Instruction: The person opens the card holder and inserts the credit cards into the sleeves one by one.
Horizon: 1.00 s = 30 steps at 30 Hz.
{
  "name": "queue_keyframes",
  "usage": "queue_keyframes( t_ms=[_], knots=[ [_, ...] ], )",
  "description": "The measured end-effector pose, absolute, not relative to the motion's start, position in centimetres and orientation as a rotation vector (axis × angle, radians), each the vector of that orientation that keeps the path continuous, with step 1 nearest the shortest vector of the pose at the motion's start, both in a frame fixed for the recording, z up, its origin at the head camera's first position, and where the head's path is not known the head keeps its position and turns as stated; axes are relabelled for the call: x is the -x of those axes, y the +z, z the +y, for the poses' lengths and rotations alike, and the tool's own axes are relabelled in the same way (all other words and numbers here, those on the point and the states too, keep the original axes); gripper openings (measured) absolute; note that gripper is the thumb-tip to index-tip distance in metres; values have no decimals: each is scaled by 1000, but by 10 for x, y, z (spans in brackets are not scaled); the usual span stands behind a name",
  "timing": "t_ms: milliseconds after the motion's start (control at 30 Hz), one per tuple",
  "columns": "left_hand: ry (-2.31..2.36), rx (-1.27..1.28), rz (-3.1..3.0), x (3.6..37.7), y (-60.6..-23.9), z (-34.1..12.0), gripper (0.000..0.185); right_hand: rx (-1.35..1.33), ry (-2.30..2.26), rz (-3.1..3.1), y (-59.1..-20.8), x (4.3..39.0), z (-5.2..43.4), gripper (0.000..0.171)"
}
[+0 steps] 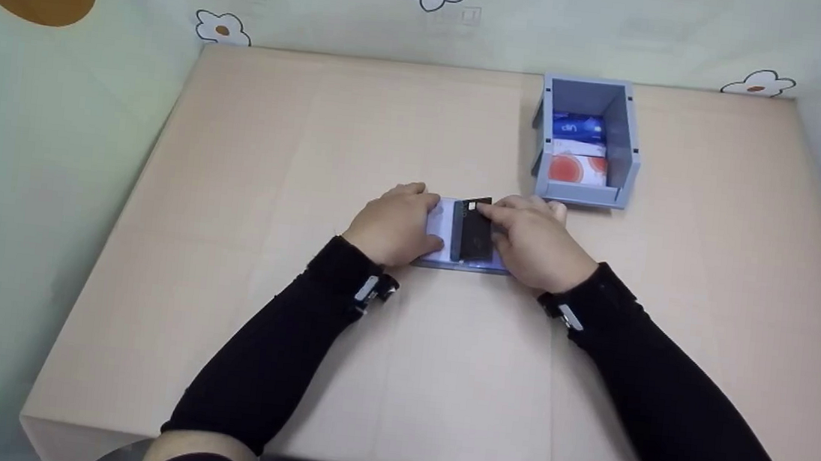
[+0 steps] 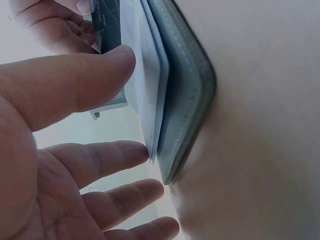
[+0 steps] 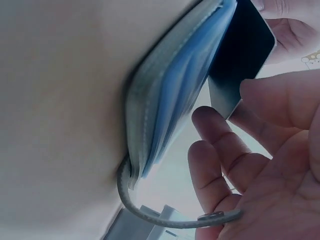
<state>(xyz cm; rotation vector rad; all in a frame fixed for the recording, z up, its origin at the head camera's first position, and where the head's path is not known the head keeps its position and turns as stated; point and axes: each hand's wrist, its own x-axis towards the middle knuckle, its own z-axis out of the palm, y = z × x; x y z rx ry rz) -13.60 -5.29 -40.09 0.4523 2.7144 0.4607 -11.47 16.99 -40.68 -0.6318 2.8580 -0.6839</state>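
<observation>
Left hand (image 1: pixel 397 223) lies with straight fingers flat on the card holder's (image 1: pixel 443 226) open sleeves at mid-tabletop (image 1: pixel 228 243); right hand (image 1: pixel 536 241) pinches the dark card (image 1: pixel 476 229). The card is best kept square to the sleeve mouth, the page pressed flat.

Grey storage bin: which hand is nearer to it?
Right. The right hand sits just in front of the grey bin; the left hand lies farther left, across the card holder.
</observation>
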Motion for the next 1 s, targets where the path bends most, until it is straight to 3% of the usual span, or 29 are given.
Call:
queue_keyframes(
  t_ms=[1000],
  knots=[
    [497,-434,2684,137,-401,-54,74,691,-597,2811,-407,110,163,45]
  ],
)
